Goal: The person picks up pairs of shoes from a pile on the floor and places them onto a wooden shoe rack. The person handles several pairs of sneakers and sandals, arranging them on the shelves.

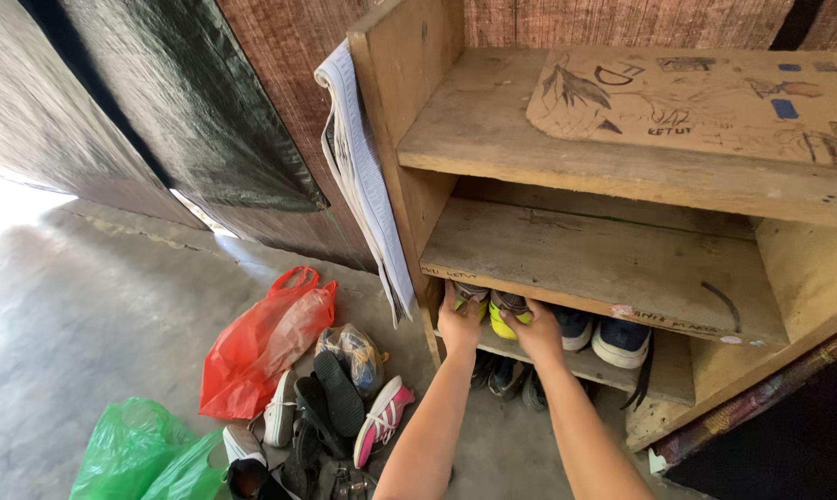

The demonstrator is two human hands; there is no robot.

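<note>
Reaching into a wooden shoe rack (622, 268), both hands work at the lowest visible shelf. Left hand (459, 324) is closed around the heel of one yellow-green sneaker (470, 294); right hand (536, 331) grips the heel of its mate (507, 310). The two shoes sit side by side on the shelf edge, toes pointing inward, directly ahead of the fingers.

Just right of the right hand: a pair of dark blue sneakers with white toe caps (605, 335), on the same shelf. Below the hands, a lower level holds dark shoes (506, 375), partly hidden by the forearms. Above the hands, two bare plank shelves; the upper one carries a drawn-on board (696, 102).

Left of the left hand, well apart: a heap of footwear on the concrete floor (85, 306), including a pink-and-white sneaker (381, 418) and black sandals (331, 393). Further left, a red plastic bag (256, 347) and a green plastic bag (141, 454). Folded newspaper (363, 176) hangs against the rack's side panel, above the left hand.
</note>
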